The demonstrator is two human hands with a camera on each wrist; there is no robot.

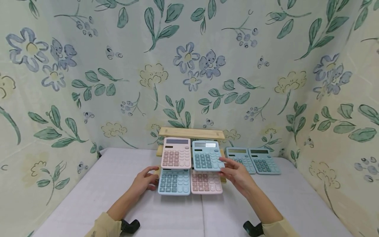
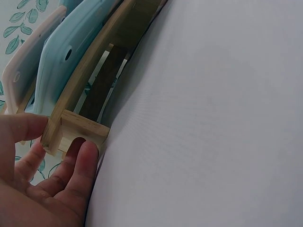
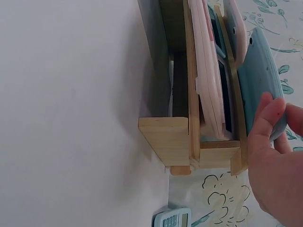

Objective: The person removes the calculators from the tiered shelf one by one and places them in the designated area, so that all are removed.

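Observation:
A tiered wooden rack (image 1: 192, 133) stands at the back of the table with calculators in two rows. On its upper tier are a pink calculator (image 1: 176, 154) and, to the right, a blue calculator (image 1: 206, 158); my right hand (image 1: 237, 174) pinches that blue one at its lower right edge. Below them lean a second blue calculator (image 1: 174, 182) on the left and a second pink calculator (image 1: 206, 182) on the right. My left hand (image 2: 52, 175) grips the end of the rack's wooden frame, fingertips around the lower corner block (image 2: 83, 127).
To the right of the rack, two more blue calculators, a nearer-in one (image 1: 240, 159) and an outer one (image 1: 264, 161), lean side by side near the back edge. A white cloth (image 1: 165, 217) covers the table, and a floral curtain (image 1: 189, 39) hangs behind it.

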